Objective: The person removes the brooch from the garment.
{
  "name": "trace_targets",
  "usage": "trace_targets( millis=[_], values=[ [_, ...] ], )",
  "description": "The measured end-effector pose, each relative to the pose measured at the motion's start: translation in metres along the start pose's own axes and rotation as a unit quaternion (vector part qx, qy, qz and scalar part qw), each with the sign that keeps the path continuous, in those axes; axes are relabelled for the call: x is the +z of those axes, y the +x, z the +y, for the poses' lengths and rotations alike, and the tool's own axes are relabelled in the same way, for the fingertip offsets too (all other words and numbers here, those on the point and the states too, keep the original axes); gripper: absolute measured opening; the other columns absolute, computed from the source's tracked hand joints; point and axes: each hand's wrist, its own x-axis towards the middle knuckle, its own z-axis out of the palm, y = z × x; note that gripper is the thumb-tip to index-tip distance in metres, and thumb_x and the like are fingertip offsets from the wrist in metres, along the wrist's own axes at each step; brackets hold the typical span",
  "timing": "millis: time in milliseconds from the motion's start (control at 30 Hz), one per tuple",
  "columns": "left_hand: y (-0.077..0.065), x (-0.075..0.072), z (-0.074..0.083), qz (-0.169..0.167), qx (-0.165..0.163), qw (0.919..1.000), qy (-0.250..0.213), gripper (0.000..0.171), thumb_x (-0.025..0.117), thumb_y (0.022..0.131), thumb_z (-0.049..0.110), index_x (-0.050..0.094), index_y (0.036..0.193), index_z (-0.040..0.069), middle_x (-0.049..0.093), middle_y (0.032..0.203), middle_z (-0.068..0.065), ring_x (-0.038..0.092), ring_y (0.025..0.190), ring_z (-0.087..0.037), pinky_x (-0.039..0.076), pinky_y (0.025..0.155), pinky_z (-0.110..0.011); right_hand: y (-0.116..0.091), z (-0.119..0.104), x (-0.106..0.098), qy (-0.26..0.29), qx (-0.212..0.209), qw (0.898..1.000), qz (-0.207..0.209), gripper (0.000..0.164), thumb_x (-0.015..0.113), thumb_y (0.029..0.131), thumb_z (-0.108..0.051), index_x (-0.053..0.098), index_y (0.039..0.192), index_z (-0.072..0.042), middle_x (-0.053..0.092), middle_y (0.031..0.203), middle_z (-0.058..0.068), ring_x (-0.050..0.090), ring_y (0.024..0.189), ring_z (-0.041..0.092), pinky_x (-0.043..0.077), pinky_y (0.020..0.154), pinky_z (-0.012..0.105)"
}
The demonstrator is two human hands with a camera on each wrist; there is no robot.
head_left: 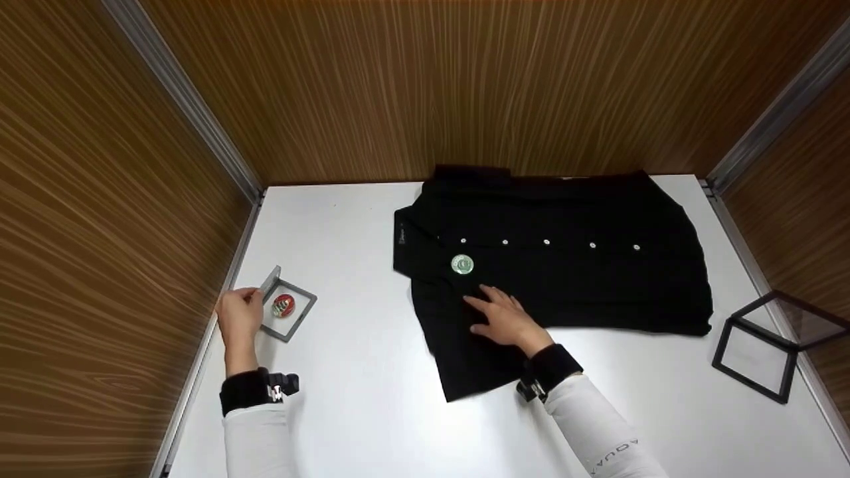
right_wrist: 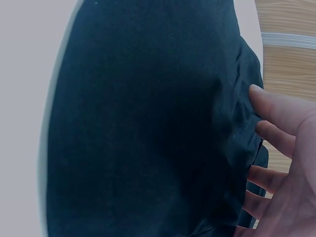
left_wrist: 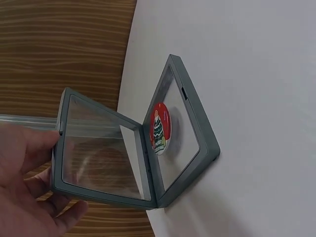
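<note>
My left hand (head_left: 240, 318) grips the edge of the raised clear lid of a grey-framed display case (head_left: 302, 319), at the left of the table. In the left wrist view the thumb lies on one side of the lid frame (left_wrist: 106, 197), with fingers behind it. Inside the case's base sits a round red badge (left_wrist: 159, 129) with a Christmas tree on it. My right hand (head_left: 508, 320), fingers spread, is over a black short-sleeved shirt (head_left: 597, 285), near its sleeve. Just beyond those fingertips a round green-and-white badge (head_left: 462, 264) lies on the shirt's chest.
A second display case (head_left: 750, 383), black-framed, stands opened at the right edge of the white table (head_left: 372, 411). Wood-grain panels (head_left: 345, 86) wall in the back and both sides. The shirt reaches the back panel, its collar pointing left.
</note>
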Motion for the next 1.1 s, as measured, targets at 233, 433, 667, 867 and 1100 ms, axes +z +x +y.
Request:
trace_targets(
  millis=[233, 433, 667, 867, 1100],
  values=[
    [-0.009, 0.007, 0.001, -0.042, -0.005, 0.9987, 0.030, 0.022, 0.061, 0.091, 0.009, 0.073, 0.101, -0.006, 0.068, 0.092, -0.023, 0.062, 0.090, -0.039, 0.046, 0.077, -0.050, 0.000, 0.000, 0.000, -0.001, 0.001, 1.000, -0.001, 0.062, 0.068, 0.093, -0.031, 0.045, 0.148, -0.016, 0.025, 0.156, 0.023, 0.022, 0.142, 0.044, 0.019, 0.110, 0.066],
    [-0.015, 0.013, 0.002, -0.061, 0.004, 0.9968, 0.051, 0.021, 0.063, 0.091, 0.011, 0.074, 0.100, -0.005, 0.069, 0.091, -0.022, 0.064, 0.085, -0.038, 0.047, 0.070, -0.050, 0.001, 0.001, 0.002, -0.001, 0.004, 1.000, -0.002, 0.062, 0.067, 0.093, -0.032, 0.044, 0.149, -0.017, 0.024, 0.157, 0.022, 0.021, 0.142, 0.044, 0.018, 0.110, 0.066],
    [-0.022, 0.024, 0.001, -0.090, 0.006, 0.9933, 0.071, 0.021, 0.067, 0.089, 0.011, 0.075, 0.104, -0.002, 0.071, 0.092, -0.020, 0.066, 0.087, -0.040, 0.048, 0.073, -0.053, 0.002, 0.002, 0.003, 0.005, 0.004, 1.000, -0.004, 0.062, 0.068, 0.093, -0.032, 0.044, 0.149, -0.017, 0.023, 0.157, 0.022, 0.021, 0.142, 0.044, 0.018, 0.110, 0.066],
    [-0.025, 0.035, -0.003, -0.097, 0.026, 0.9904, 0.095, 0.020, 0.069, 0.088, 0.011, 0.075, 0.104, 0.000, 0.071, 0.093, -0.021, 0.065, 0.090, -0.042, 0.047, 0.074, -0.056, 0.001, 0.002, 0.002, 0.005, 0.004, 1.000, -0.005, 0.061, 0.068, 0.093, -0.031, 0.045, 0.148, -0.015, 0.023, 0.157, 0.023, 0.022, 0.142, 0.044, 0.019, 0.109, 0.066],
    [-0.028, 0.043, -0.007, -0.103, 0.032, 0.9865, 0.124, 0.018, 0.069, 0.086, 0.010, 0.077, 0.100, 0.002, 0.070, 0.101, -0.022, 0.064, 0.096, -0.043, 0.045, 0.078, -0.060, 0.001, 0.003, 0.002, -0.001, 0.000, 1.000, -0.002, 0.060, 0.069, 0.093, -0.031, 0.048, 0.146, -0.014, 0.025, 0.156, 0.024, 0.024, 0.141, 0.045, 0.021, 0.109, 0.066]
  ],
)
